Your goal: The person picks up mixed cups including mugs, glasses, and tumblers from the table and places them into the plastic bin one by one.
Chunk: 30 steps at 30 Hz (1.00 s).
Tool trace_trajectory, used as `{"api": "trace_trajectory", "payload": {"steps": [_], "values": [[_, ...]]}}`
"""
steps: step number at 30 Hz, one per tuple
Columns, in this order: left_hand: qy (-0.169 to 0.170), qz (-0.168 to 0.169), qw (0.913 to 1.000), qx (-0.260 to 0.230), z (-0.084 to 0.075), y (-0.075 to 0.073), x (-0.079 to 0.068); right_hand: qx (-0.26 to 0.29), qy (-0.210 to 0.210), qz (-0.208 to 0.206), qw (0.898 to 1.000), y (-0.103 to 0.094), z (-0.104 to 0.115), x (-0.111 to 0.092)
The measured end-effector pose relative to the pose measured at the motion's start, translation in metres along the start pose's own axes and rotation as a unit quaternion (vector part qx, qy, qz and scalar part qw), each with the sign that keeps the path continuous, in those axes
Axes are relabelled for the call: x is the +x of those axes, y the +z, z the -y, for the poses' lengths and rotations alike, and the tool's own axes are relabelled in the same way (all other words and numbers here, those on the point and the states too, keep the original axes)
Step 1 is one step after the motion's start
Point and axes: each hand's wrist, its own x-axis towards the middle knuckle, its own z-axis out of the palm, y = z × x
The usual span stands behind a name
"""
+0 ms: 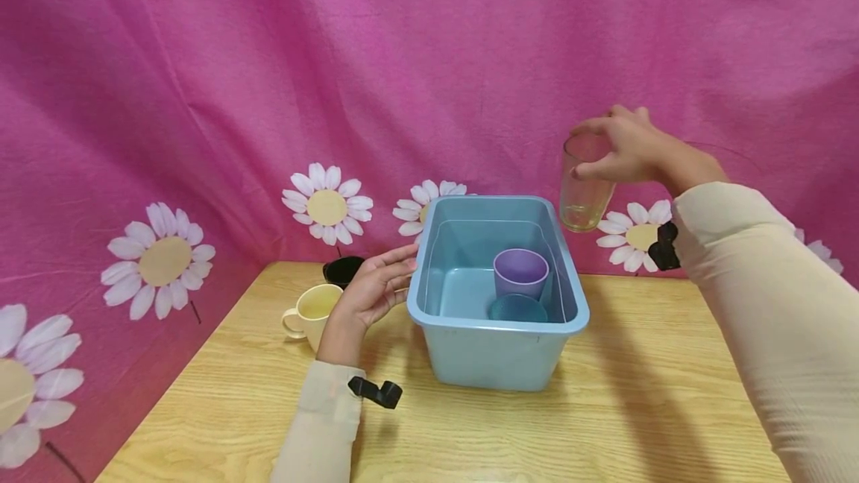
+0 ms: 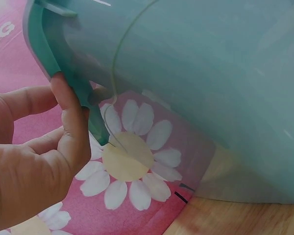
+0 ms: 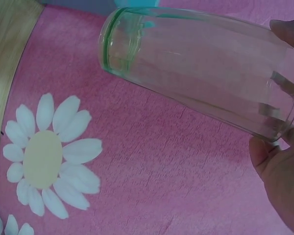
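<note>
My right hand [image 1: 627, 146] grips a clear drinking glass [image 1: 582, 203] by its rim, fingers and thumb on opposite sides. The glass hangs upright above the table, beyond the right wall of a blue-grey plastic tub [image 1: 496, 356]. In the right wrist view the glass [image 3: 196, 73] shows nothing inside, only a greenish base. My left hand [image 1: 377, 285] rests its fairly straight fingers against the tub's left rim. The left wrist view shows those fingertips [image 2: 63, 90] right at the rim's edge. Inside the tub, a purple cup [image 1: 520, 274] stands behind a teal round-topped item [image 1: 518, 308].
A cream mug [image 1: 315, 311] stands left of the tub, partly behind my left wrist. Behind it is a black cup [image 1: 344, 270]. The wooden table [image 1: 483, 438] ends at a pink flowered cloth [image 1: 429, 80] hanging along the back and left.
</note>
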Motion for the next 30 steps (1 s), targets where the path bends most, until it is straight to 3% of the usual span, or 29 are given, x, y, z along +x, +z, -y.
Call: {"api": "trace_trajectory", "payload": {"steps": [30], "values": [[-0.001, -0.006, 1.0, 0.001, 0.0, 0.0, 0.001, 0.037, 0.009, 0.021, 0.999, 0.015, 0.04, 0.018]]}}
